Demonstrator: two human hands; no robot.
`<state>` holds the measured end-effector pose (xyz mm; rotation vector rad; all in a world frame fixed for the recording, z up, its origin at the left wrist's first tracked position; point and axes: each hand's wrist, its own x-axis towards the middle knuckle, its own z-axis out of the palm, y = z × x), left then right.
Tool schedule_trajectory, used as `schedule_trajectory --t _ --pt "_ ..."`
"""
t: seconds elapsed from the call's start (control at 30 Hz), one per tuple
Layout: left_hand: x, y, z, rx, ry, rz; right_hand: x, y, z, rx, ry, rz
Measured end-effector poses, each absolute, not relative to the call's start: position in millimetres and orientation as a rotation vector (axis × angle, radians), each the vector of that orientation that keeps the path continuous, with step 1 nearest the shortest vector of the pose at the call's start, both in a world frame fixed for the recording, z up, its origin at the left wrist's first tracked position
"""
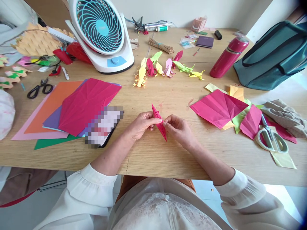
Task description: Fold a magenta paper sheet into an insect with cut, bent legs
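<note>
Over wooden table (153, 159), toward its near side, grips narrow folded pink paper (155, 112) between pinched fingers of left hand (144, 124) and right hand (178, 129) — apparently mid-fold, so likely needs layers kept aligned while pressing the next crease.

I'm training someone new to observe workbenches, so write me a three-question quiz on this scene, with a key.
1. What are the left hand and right hand both holding?
A. White-handled scissors
B. Folded red paper
C. A phone
2. True or false: in the picture, the black-handled scissors lie to the left of the fan.
3. Fill in the blank: the red ____ stands between the folded paper figures and the teal bag.

Key: 1. B; 2. True; 3. bottle.
</note>
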<state>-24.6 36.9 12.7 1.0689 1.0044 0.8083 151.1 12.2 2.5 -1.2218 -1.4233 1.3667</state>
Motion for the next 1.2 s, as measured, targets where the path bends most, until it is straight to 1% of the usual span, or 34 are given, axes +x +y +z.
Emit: schedule_trajectory --t 0.33,0.53,0.63,0.9,1.07,1.2 --pt "-19.8 35.5 11.6 1.202 1.018 0.849 152.2 12.6 3.3 -1.29 -1.473 1.248" --pt "-20.0 37.4 7.8 1.358 1.046 0.948 151.0 11.8 4.1 -1.198 -1.406 1.383" --pt "-18.4 36.0 8.6 1.314 0.99 0.976 150.1 12.2 4.2 -1.172 -1.365 1.441" --pt "-14.8 31.1 11.1 1.194 1.009 1.018 148.9 12.1 4.3 -1.156 -1.325 1.449" --pt "-13.5 30.9 10.6 1.304 1.061 1.152 148.5 10.5 5.8 -1.16 -1.346 1.472" --pt "-13.2 30.2 11.7 1.321 1.067 1.142 148.2 11.4 4.8 -1.161 -1.335 1.471"
